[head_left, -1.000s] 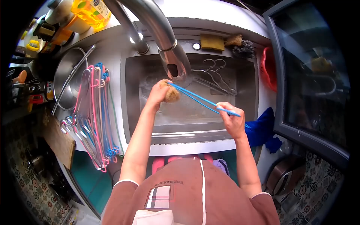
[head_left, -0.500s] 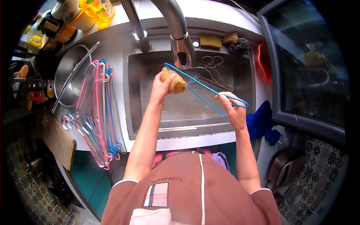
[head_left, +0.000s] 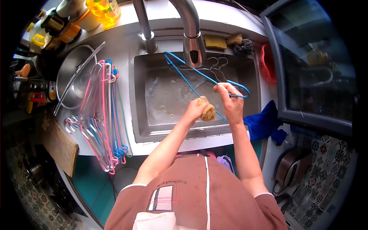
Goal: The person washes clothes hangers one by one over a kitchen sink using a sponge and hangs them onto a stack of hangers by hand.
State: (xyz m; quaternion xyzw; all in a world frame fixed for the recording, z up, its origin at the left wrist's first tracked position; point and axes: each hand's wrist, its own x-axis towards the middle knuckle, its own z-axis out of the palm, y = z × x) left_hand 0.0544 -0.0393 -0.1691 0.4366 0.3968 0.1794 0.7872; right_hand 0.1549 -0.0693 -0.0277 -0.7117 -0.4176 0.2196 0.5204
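Observation:
A blue hanger [head_left: 184,78] is held up over the metal sink [head_left: 140,96], its far end near the faucet head. My right hand [head_left: 230,97] grips it close to its hook end. In my left hand [head_left: 194,110] is a tan scrubber [head_left: 207,110], pressed around the hanger's lower bar. Silver hangers [head_left: 219,69] lie in the sink behind the faucet [head_left: 193,46]. To the left of the sink, a pile of pink, blue and silver hangers [head_left: 102,115] rests on the counter.
A steel bowl [head_left: 63,82] stands at the left with a metal rod across it. Behind the sink sit a yellow sponge [head_left: 215,41] and a dark scrubber [head_left: 243,46]. At the right are a red basin [head_left: 267,64], a blue cloth [head_left: 262,122] and an open window [head_left: 314,65].
My left hand has slid the scrubber down along the lower bar, toward me and to the right. My right hand has risen slightly, and the hanger's far end has moved up.

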